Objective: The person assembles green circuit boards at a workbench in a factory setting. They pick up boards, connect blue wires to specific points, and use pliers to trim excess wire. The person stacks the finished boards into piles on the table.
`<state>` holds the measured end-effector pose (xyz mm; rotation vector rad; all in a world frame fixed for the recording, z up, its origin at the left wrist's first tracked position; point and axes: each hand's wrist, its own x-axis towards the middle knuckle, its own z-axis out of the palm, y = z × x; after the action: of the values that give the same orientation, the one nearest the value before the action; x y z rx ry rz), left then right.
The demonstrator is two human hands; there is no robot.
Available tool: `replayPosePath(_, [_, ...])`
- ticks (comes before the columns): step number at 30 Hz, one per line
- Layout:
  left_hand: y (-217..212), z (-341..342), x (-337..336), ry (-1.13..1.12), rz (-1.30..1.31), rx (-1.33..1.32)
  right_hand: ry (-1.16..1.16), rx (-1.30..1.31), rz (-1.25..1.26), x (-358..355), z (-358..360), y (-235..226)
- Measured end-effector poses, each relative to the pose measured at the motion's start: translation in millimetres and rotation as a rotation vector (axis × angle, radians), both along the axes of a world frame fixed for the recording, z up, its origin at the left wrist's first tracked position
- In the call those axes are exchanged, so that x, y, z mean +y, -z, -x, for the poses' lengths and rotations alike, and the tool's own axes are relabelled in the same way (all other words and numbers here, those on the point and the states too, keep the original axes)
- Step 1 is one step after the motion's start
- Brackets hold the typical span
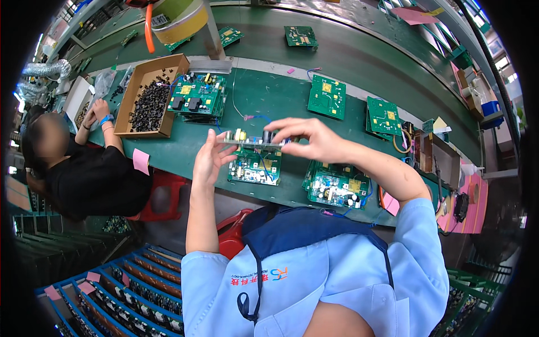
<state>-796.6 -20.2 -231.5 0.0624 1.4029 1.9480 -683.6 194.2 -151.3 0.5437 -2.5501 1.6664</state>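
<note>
I hold a green circuit board (pixel 252 144) level above the bench, seen almost edge-on, with yellow and dark parts standing up from its top. My left hand (pixel 209 160) grips its left end, thumb up and fingers reaching beneath. At the right end, my right hand (pixel 315 139) curls its fingers over the board beside a dark cylindrical part. Just below lies another populated board (pixel 255 167) on the green bench. A stack of boards (pixel 338 186) with blue wires sits to the right, nearer me.
At left stand a stack of boards (pixel 197 95) and a cardboard box (pixel 178 64) of small black parts. More boards (pixel 327 96) lie toward the conveyor (pixel 264 39). A co-worker (pixel 95 174) sits at the left. Behind me on the left is a blue rack (pixel 149 264).
</note>
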Motion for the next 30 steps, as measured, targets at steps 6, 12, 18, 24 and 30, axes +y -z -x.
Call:
replayPosePath(6, [12.7,5.5,-3.4,-0.097,-0.141,0.079,-0.244,0.335,-0.357,-33.8,-0.6,28.3])
replayPosePath(12, [46.7,9.5,-1.4,-0.018,-0.008,0.321,-0.329,0.312,-0.858,-56.7,0.7,71.9])
replayPosePath(18, [62.9,5.0,-0.9,-0.033,0.000,0.379,-0.317,0.244,-0.965,-75.5,-9.0,92.3])
replayPosePath(24, [72.4,1.8,-0.7,-0.044,0.198,0.421,-0.084,-0.016,-0.277,-21.3,20.5,39.4])
replayPosePath(30, [69.1,-1.4,2.7,-0.045,0.272,0.358,1.000,-0.440,-0.768,146.5,37.4,115.3])
